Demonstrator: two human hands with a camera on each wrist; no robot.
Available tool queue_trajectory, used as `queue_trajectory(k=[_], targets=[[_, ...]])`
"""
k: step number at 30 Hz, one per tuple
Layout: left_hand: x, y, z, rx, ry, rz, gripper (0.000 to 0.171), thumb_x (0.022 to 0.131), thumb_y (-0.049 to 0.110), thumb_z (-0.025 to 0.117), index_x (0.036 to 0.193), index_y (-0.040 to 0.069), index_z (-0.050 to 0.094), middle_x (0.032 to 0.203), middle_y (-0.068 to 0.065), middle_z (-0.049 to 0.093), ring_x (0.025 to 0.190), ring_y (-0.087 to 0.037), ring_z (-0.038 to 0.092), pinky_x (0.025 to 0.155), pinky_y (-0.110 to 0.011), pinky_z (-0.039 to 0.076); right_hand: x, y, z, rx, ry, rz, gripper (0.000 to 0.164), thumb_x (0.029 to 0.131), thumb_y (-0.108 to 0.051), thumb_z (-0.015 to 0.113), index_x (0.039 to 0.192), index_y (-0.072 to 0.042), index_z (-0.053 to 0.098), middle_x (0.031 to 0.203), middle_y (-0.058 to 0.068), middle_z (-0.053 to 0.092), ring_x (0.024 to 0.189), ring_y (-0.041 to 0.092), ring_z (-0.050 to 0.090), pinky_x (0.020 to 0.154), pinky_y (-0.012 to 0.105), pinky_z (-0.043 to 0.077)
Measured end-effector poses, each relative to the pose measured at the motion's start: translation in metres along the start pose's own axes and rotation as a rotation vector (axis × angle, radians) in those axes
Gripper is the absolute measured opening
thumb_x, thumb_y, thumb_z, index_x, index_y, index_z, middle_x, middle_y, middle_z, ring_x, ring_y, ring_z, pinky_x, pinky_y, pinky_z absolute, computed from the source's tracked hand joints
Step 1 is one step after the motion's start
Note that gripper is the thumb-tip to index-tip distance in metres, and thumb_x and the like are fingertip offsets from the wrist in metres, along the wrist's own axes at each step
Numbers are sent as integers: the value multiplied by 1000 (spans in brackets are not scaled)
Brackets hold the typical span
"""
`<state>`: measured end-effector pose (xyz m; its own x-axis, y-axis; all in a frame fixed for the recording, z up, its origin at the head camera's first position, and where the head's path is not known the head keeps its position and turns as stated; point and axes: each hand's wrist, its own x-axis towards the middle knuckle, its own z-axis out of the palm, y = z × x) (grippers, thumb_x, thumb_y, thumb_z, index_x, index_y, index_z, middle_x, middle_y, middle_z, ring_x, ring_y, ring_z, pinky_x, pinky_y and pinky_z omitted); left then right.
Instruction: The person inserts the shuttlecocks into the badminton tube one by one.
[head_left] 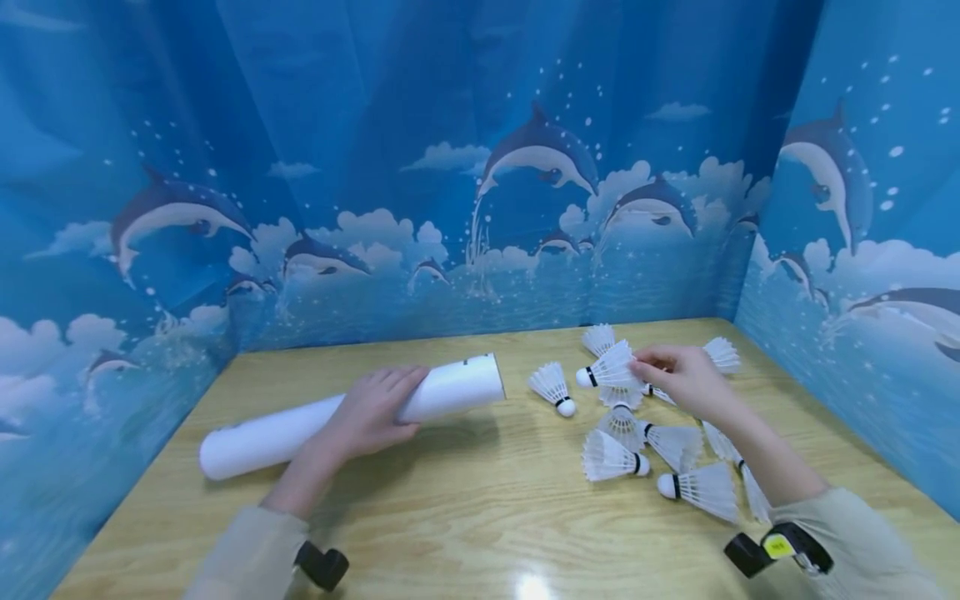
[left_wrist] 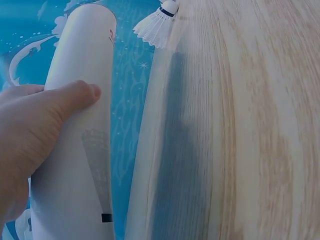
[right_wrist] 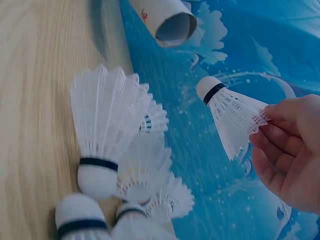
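Held shuttlecock [head_left: 609,363], head view: up over the messy bunch on the right, cork pointing left, toward the white tube [head_left: 459,390] but well apart from it.
Right hand [head_left: 686,379], head view: thumb and fingers nearly together, pinching the feathery rim of that shuttlecock.
Left hand [head_left: 378,412], head view: wrapped over the tube around its middle. The tube slants, and its right end looks raised, with a shadow on the wooden table [head_left: 450,521] below.
Loose shuttlecocks [head_left: 703,490], head view: scattered every which way on the right of the table, some overlapping. One lone shuttlecock [head_left: 551,387] lies between the tube and the rest.
Backdrop, head view: blue dolphin curtain [head_left: 420,100] behind and down both sides.
Tube grip, left wrist view: thumb laid across the white wall, most of the other fingers hidden behind. There's a grey shuttlecock print on the tube, and a real shuttlecock up top near its far end; can't tell which one.
Pinch, right wrist view: same rim hold, spare fingers curled in, the held shuttlecock hanging clear of the others, cork toward upper left.
Tube mouth, right wrist view: uncapped and hollow, facing this camera.
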<state>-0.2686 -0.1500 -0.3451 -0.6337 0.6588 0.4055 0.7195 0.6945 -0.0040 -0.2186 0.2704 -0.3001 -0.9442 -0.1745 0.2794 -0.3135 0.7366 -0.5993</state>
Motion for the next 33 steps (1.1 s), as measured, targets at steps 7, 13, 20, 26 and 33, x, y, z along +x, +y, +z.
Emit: queue_trajectory(k=[7, 13, 20, 26, 33], targets=[[2, 1, -1, 0, 15, 3, 79, 71, 30, 79, 137, 6, 43, 129, -13, 53, 112, -31, 53, 93, -49, 44, 14, -15, 19, 65, -18, -8, 29, 93, -25, 58, 106, 0, 67, 83, 5, 64, 68, 17, 53, 53, 29, 46], [3, 2, -3, -3, 17, 6, 78, 71, 29, 79, 137, 6, 43, 128, -14, 54, 111, -32, 52, 92, -50, 44, 23, -24, 32, 74, -4, -38, 26, 92, -21, 59, 105, -1, 68, 80, 2, 65, 72, 19, 58, 56, 30, 47], [5, 5, -5, 6, 34, 46, 79, 72, 28, 78, 139, 9, 42, 130, -11, 53, 112, -31, 52, 92, -49, 44, 32, -36, 48, 147, 7, -41, 24, 92, -19, 58, 105, 0, 68, 81, 5, 64, 73, 22, 57, 59, 31, 48], [6, 8, -4, 4, 64, 60, 78, 71, 28, 78, 138, 10, 43, 129, -11, 53, 111, -30, 53, 90, -49, 45, 38, -46, 61, 231, 12, -14, 27, 93, -17, 58, 109, 3, 66, 89, 10, 66, 79, 19, 59, 69, 37, 54], [6, 10, -5, 0, 69, 61, 77, 72, 28, 78, 138, 9, 43, 130, -11, 52, 113, -30, 51, 92, -50, 44, 40, -54, 78, 314, -10, -7, 24, 93, -15, 57, 107, 3, 66, 89, 14, 64, 78, 23, 59, 67, 34, 53]])
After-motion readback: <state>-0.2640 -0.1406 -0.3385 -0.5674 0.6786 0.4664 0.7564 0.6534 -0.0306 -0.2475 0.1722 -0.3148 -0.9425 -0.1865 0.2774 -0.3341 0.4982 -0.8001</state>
